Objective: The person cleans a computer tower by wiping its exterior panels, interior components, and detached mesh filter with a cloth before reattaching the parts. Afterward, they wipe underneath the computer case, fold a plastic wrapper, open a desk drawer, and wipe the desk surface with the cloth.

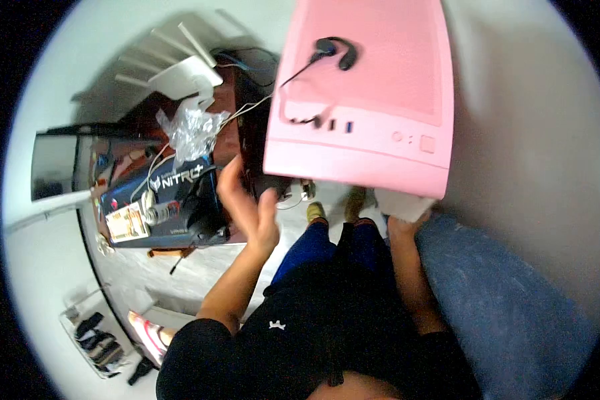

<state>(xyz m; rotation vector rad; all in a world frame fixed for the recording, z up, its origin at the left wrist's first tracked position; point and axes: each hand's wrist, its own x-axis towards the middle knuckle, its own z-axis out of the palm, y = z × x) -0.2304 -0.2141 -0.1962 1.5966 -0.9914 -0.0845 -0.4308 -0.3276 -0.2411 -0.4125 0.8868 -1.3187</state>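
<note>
A pink computer case stands in front of me, with a mesh panel, ports and a power button towards me. A black ear-hook earphone lies on the mesh, its cable running left. My left hand is raised to the left of the case, fingers apart and holding nothing. Below the case's lower right edge, my right hand grips a pale grey, cloth-like piece. Some of its fingers are hidden behind that piece.
To the left, a dark reddish table bears a black-and-blue NITRO+ box, crumpled clear plastic, a white router and cables. A monitor stands further left. Blue fabric lies at my right.
</note>
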